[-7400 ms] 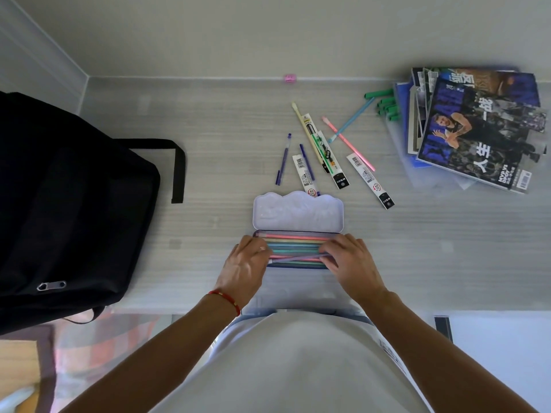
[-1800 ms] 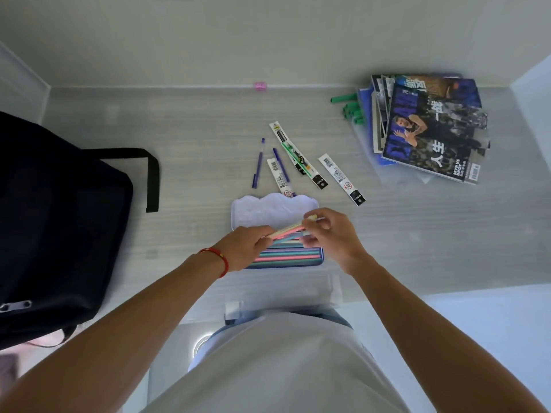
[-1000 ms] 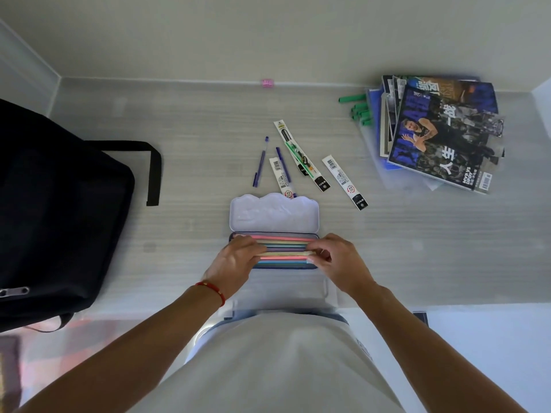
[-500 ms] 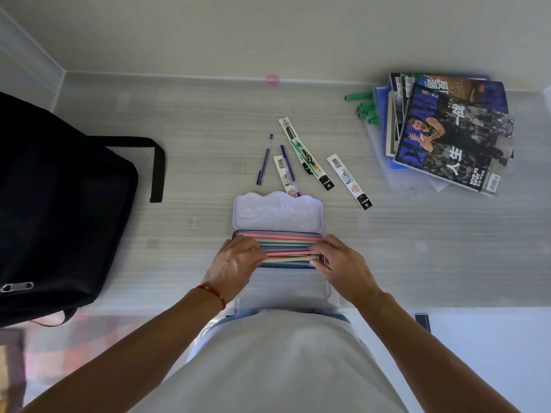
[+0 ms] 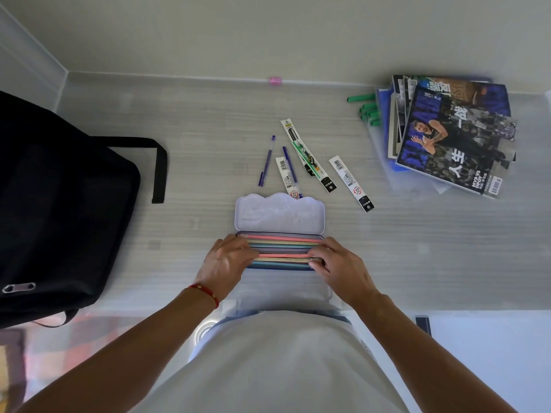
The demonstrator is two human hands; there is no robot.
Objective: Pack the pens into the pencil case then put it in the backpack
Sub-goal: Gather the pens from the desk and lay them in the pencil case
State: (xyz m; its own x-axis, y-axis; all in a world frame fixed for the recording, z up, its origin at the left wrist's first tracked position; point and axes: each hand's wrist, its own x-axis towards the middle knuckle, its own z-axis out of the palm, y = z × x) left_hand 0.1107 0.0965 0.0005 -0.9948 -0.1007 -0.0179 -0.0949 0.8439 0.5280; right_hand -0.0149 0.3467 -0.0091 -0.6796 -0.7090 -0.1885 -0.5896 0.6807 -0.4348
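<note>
A pale lilac tin pencil case lies open near the desk's front edge, its wavy lid (image 5: 279, 214) flat behind the tray. Several pastel pens (image 5: 283, 248) lie side by side in the tray. My left hand (image 5: 224, 262) rests on the pens' left ends. My right hand (image 5: 340, 268) pinches the right ends of the pens there. Beyond the lid lie two loose purple pens (image 5: 266, 162) and several refills in printed wrappers (image 5: 351, 183). The black backpack (image 5: 53, 210) lies at the left, its strap trailing toward the centre.
A stack of magazines (image 5: 453, 135) over a blue folder sits at the back right, with green pens (image 5: 368, 110) beside it. A small pink object (image 5: 275, 81) lies against the back wall. The desk's front edge runs just below my hands.
The pens held above the case 1.8 s ago now lie in the tray. Both hands have settled on the pens' ends and barely moved in the last half second.
</note>
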